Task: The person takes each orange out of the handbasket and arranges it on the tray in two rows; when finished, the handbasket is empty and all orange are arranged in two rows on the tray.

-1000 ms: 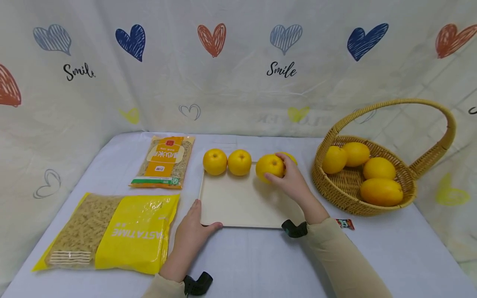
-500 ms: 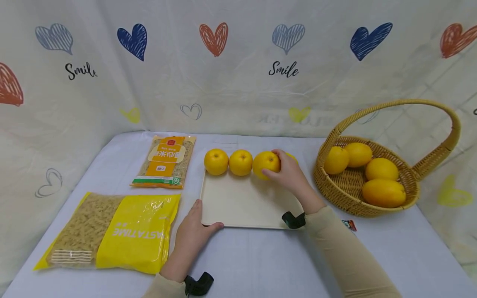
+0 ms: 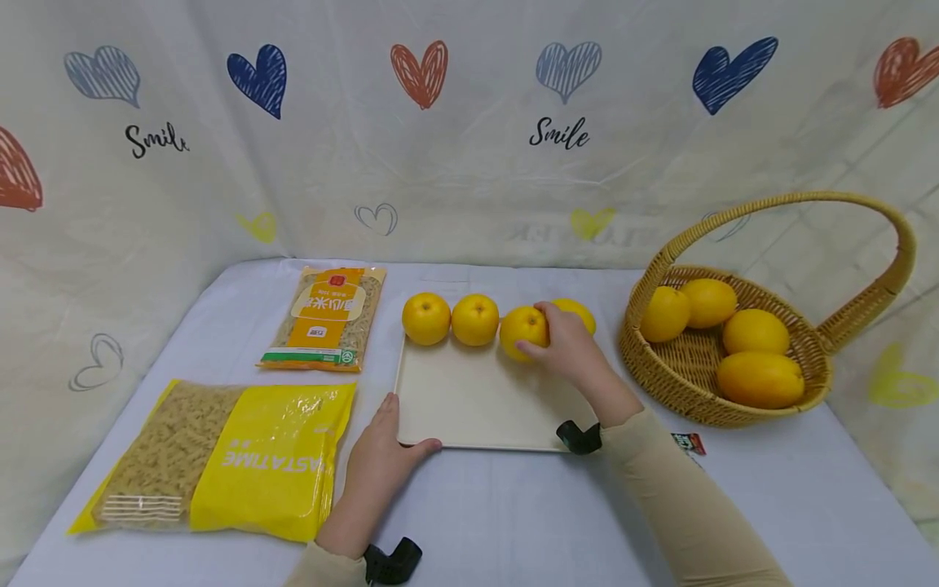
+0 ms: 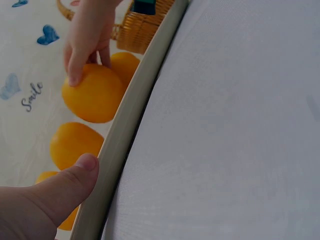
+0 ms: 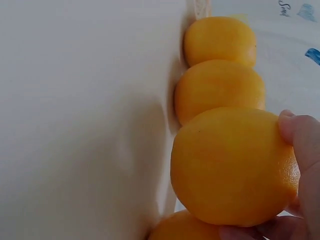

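Observation:
In the head view my right hand point(image 3: 568, 346) grips an orange point(image 3: 522, 333) over the back right part of a flat cream tray point(image 3: 484, 403). The right wrist view shows my thumb and fingers around that orange point(image 5: 230, 167), which partly hides another one point(image 5: 187, 227). Two more oranges stand side by side along the tray's back edge, a left one point(image 3: 426, 319) and a middle one point(image 3: 475, 320). A further orange point(image 3: 578, 310) sits behind my right hand. My left hand point(image 3: 377, 456) holds the tray's near left corner, its thumb point(image 4: 75, 185) on the front rim.
A wicker basket point(image 3: 734, 416) with a tall handle and several yellow fruits stands to the right. On the left lie a bag of pasta point(image 3: 213, 461) and a smaller bag of grain point(image 3: 323, 319). A small wrapped packet point(image 3: 689, 443) lies near the basket.
My right hand first carried the orange slightly left, close to the middle orange, then drew it a little toward me. More of the orange behind the hand shows. My left hand stayed put.

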Demonstrator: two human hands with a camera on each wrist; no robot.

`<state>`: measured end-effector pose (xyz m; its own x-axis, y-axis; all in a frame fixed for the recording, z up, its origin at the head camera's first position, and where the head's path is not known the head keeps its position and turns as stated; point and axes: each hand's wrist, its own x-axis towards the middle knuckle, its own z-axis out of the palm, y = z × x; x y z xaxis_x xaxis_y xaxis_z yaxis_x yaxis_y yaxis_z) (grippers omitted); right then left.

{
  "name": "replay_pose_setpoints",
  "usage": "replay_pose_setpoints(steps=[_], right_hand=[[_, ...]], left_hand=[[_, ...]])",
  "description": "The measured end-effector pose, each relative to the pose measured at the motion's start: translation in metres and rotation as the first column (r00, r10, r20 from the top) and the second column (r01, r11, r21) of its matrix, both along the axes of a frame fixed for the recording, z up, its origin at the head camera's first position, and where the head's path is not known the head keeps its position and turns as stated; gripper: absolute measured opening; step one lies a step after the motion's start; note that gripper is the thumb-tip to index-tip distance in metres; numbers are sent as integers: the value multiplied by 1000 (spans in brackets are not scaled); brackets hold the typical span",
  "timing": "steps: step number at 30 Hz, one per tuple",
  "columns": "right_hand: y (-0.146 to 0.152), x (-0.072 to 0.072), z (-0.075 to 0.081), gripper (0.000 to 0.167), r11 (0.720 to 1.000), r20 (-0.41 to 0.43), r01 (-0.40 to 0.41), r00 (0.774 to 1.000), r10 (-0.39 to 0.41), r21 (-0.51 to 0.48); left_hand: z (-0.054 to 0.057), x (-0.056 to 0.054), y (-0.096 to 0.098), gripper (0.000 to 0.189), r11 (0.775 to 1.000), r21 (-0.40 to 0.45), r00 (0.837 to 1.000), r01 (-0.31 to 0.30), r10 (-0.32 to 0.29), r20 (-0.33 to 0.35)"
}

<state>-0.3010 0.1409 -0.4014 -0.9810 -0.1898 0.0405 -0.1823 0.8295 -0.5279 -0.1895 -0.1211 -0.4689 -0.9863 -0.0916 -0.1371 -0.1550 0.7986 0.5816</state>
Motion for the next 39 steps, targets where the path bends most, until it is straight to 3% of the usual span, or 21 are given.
replay_pose_setpoints(steps=[10,39], right_hand=[[-4,2,-6,74,995,26,10,1000,-13,101],[-1,0,-9,67,998,-38,-43,998,45,34]], left_hand=[[0,1,0,105,1000,4,1000,2,-2,-4],[2,0,0,105,1000,2,1000,-2,2,11]])
